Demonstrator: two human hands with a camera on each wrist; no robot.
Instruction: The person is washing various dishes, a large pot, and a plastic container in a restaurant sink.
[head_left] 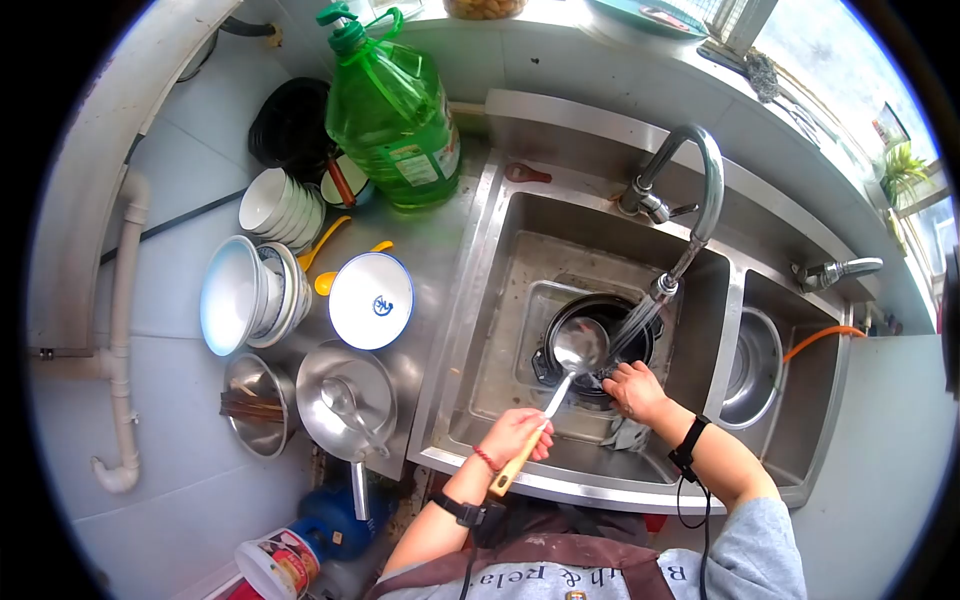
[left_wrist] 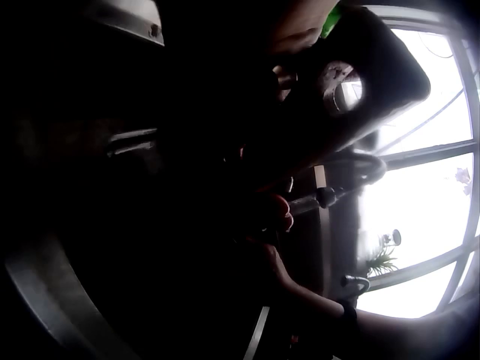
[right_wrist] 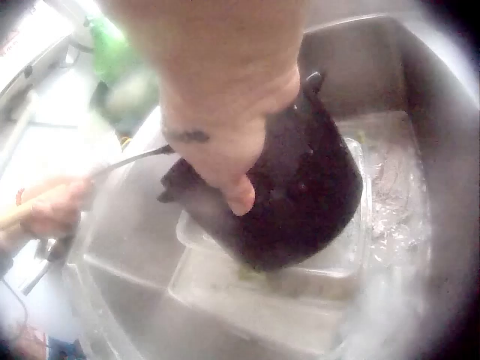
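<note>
In the head view my left hand [head_left: 514, 436] grips the pale wooden handle of a metal ladle [head_left: 579, 346]. The ladle's round bowl overlaps the black pot [head_left: 557, 322], which sits in the large sink basin. My right hand [head_left: 634, 391] is at the pot's near rim. Seen from the right wrist, its thumb [right_wrist: 240, 196] lies against the dark outer wall of the pot [right_wrist: 307, 191] while the other fingers go over the rim, hidden inside. Water streams from the faucet's spray head [head_left: 660, 288] toward the pot. The left wrist view is mostly too dark to read.
A clear plastic container [head_left: 535, 300] lies under the pot. Stacked bowls [head_left: 232, 295], a plate [head_left: 371, 300], a steel pan [head_left: 345, 400] and a green detergent jug [head_left: 395, 120] stand on the left counter. A metal basin [head_left: 752, 370] fills the smaller right sink.
</note>
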